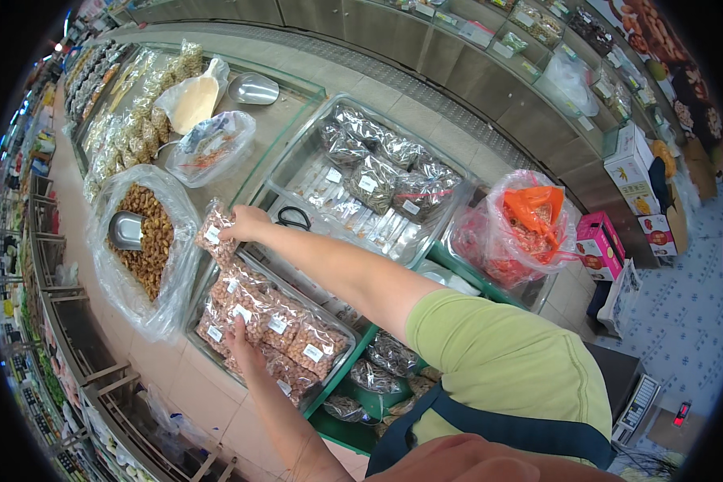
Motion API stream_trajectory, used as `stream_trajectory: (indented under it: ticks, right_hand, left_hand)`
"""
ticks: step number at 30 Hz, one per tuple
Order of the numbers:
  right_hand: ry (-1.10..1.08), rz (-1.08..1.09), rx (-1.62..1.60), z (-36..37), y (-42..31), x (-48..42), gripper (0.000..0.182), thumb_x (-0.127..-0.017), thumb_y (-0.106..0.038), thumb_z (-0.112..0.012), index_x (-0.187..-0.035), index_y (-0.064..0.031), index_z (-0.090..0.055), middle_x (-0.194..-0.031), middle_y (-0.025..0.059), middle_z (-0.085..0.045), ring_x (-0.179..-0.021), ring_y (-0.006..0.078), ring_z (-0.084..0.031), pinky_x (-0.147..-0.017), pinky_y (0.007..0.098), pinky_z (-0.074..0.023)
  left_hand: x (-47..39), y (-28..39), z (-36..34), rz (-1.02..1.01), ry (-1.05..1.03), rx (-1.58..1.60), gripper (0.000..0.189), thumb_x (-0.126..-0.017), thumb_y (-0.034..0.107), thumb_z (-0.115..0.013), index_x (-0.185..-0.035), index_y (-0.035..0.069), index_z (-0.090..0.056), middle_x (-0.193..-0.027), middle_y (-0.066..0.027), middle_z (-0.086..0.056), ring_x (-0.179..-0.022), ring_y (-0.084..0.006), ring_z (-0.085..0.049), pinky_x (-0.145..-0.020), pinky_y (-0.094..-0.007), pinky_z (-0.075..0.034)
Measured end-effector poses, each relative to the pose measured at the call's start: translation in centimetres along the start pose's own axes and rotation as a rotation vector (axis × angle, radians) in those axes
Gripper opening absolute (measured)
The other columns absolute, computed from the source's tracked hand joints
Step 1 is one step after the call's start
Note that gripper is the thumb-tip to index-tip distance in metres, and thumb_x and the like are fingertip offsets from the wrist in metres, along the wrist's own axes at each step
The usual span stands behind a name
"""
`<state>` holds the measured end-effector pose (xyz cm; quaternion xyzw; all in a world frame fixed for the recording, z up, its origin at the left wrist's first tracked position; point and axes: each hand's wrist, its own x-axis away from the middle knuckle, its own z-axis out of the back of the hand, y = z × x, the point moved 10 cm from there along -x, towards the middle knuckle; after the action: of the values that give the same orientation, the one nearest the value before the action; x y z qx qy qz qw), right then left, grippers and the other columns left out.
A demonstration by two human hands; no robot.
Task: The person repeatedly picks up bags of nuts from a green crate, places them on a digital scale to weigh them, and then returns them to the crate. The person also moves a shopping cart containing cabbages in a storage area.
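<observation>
My right hand (247, 224) grips the upper end of a clear bag of pinkish nuts (215, 242) with a white label. This bag is over the far left corner of a clear tray (350, 344), which is filled with several similar labelled bags (277, 322). Down at the tray's near-left side, my left hand (244, 348) touches the packed bags with its fingertips. Whether it pinches one of them is hard to see. Black-handled scissors (293, 218) lie just beyond my right wrist.
A large open plastic sack of brown nuts (156, 229) with a metal scoop (126, 231) stands left of the tray. Beyond are a tray of dark dried goods in bags (370, 181) and an orange scoop (533, 208) in a plastic bag. Green crates (361, 385) sit below.
</observation>
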<state>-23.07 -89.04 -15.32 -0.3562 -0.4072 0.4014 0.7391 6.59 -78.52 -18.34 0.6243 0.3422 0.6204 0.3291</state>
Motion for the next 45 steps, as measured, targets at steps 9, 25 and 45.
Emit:
stream_trajectory:
  ticks: [9, 25, 45]
  right_hand:
    - [0.217, -0.005, -0.221, -0.7, -3.0, 1.7, 0.05, -0.063, -0.034, -0.076, -0.097, -0.0028, -0.057, -0.093, 0.0164, -0.064, -0.088, 0.032, -0.062, -0.076, 0.0388, -0.0487]
    - [-0.119, -0.088, -0.569, -5.6, 8.1, 25.6, 0.032, -0.081, -0.017, -0.076, -0.092, -0.007, -0.048, -0.079, -0.0006, -0.052, -0.07, 0.0082, -0.046, -0.063, 0.0243, -0.0383]
    - [-0.244, 0.085, -0.105, -12.9, 7.8, 23.2, 0.045, -0.078, -0.036, -0.076, -0.093, -0.0015, -0.05, -0.08, 0.0102, -0.056, -0.073, 0.0248, -0.057, -0.064, 0.0388, -0.0478]
  left_hand:
    - [-1.0, -0.1, 0.0, -0.142, 0.005, -0.036, 0.089, -0.082, 0.032, -0.074, -0.144, -0.005, -0.021, -0.139, -0.0201, -0.04, -0.127, -0.0286, -0.042, -0.105, -0.0421, -0.035]
    - [0.9, 1.3, 2.5, -0.076, -0.044, -0.1, 0.067, -0.083, 0.031, -0.071, -0.132, -0.002, -0.039, -0.124, -0.0143, -0.055, -0.102, -0.0247, -0.056, -0.079, -0.0373, -0.047]
    - [2.3, 5.3, 4.1, -0.564, 0.333, -0.67, 0.084, -0.077, 0.034, -0.076, -0.136, -0.01, -0.034, -0.105, -0.0199, -0.063, -0.091, -0.0268, -0.061, -0.08, -0.0371, -0.049]
